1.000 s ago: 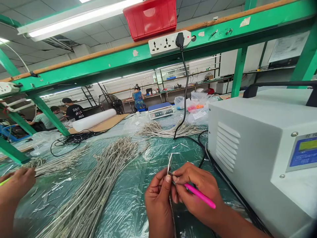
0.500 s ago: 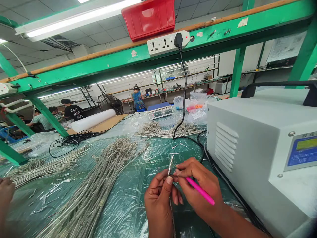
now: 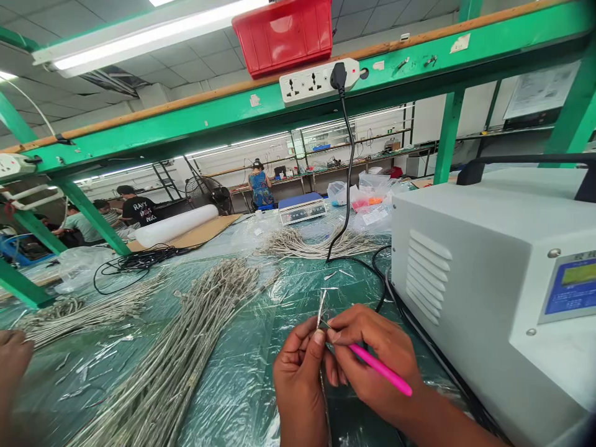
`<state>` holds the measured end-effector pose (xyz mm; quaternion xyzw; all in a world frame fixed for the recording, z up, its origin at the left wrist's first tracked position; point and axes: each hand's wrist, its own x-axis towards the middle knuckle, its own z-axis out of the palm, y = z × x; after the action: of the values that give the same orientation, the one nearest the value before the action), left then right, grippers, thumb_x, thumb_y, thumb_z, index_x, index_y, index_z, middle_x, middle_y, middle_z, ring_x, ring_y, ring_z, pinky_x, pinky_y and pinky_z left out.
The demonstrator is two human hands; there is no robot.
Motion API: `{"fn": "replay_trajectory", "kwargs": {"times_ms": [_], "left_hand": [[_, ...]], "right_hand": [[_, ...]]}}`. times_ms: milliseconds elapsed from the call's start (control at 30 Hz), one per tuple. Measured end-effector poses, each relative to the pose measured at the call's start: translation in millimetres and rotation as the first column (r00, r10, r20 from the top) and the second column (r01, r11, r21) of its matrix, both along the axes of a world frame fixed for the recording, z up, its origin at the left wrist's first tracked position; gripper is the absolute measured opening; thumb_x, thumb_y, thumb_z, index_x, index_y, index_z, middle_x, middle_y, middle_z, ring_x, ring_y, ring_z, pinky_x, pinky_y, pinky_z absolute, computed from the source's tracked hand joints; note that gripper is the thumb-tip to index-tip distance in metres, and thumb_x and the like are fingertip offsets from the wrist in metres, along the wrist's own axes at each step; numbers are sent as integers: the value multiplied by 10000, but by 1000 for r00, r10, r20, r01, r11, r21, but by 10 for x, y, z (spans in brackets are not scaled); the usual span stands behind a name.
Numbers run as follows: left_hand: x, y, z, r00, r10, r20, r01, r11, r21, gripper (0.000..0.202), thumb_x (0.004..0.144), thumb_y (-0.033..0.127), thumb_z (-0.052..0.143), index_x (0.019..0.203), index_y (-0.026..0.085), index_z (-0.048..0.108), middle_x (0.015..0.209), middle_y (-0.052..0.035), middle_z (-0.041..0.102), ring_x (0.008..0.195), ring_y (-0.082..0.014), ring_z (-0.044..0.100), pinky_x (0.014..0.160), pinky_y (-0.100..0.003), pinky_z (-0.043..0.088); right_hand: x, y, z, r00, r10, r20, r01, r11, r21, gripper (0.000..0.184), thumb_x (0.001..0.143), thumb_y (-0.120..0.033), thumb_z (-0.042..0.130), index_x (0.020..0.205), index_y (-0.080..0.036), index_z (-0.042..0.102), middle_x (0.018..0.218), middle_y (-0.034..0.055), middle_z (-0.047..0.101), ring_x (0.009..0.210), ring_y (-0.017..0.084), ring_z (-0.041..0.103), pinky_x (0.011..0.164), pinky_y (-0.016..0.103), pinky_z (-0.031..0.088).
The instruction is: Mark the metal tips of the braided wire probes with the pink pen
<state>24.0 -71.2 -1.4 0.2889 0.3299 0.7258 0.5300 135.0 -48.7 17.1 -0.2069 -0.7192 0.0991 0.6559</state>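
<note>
My left hand pinches a thin braided silvery cable between thumb and fingers. The cable's frayed end points up and away, and its lower length runs down past the palm. In my right hand is a pick with a pink handle, held like a pen. Its thin metal tip meets the cable just above my left thumb; whether it goes into the braid I cannot tell. Left of my hands lies a large bundle of similar braided cables on the green, plastic-covered table.
A grey-white machine stands close on the right, black cords beside it. Another person's hand is at the left edge near a second cable bundle. A power strip hangs on the green beam overhead. Farther back sits a scale.
My right fingers have drawn slightly down from the cable, and the pick's metal tip now shows. The pink handle's end has shifted down and right. My left hand keeps its hold.
</note>
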Motion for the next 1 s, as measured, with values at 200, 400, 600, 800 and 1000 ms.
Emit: {"fn": "replay_trajectory", "kwargs": {"times_ms": [200,400,600,800,1000], "left_hand": [[10,-19,24,1000,4,3,-4,1000,-3,233,708,304,850,897,193,773,416,39,573,370,-23,424,437,-109,347],[-9,-22,20,1000,14,6,-14,1000,-9,235,668,313,876,857,206,784,438,30,597,416,-30,496,471,-98,383],[-5,-14,15,999,42,21,-41,998,-38,295,643,316,890,879,182,775,500,18,642,418,-33,502,474,-114,408],[-4,-14,5,999,35,12,-34,999,-13,277,651,308,886,872,182,776,490,11,644,434,-45,529,489,-120,428],[-5,-4,7,1000,27,2,-27,1000,12,248,680,302,869,878,189,773,442,31,602,398,-34,494,461,-105,393]], "right_hand": [[-11,-5,48,1000,23,16,-23,999,-27,230,843,15,571,787,-202,517,782,7,645,687,117,615,627,241,514],[-15,-4,37,999,40,6,-40,999,-34,228,841,16,564,791,-200,510,777,11,638,662,115,596,613,248,496],[-4,-7,27,997,76,7,-75,996,-50,238,829,16,564,782,-204,487,710,-7,615,663,129,597,613,258,478],[-19,-6,29,1000,24,12,-24,999,-37,239,838,20,548,793,-209,499,739,2,633,682,135,613,611,252,488],[-3,-8,14,999,39,-10,-40,998,-43,239,841,22,548,788,-203,489,770,8,622,621,102,571,572,223,476]]}}
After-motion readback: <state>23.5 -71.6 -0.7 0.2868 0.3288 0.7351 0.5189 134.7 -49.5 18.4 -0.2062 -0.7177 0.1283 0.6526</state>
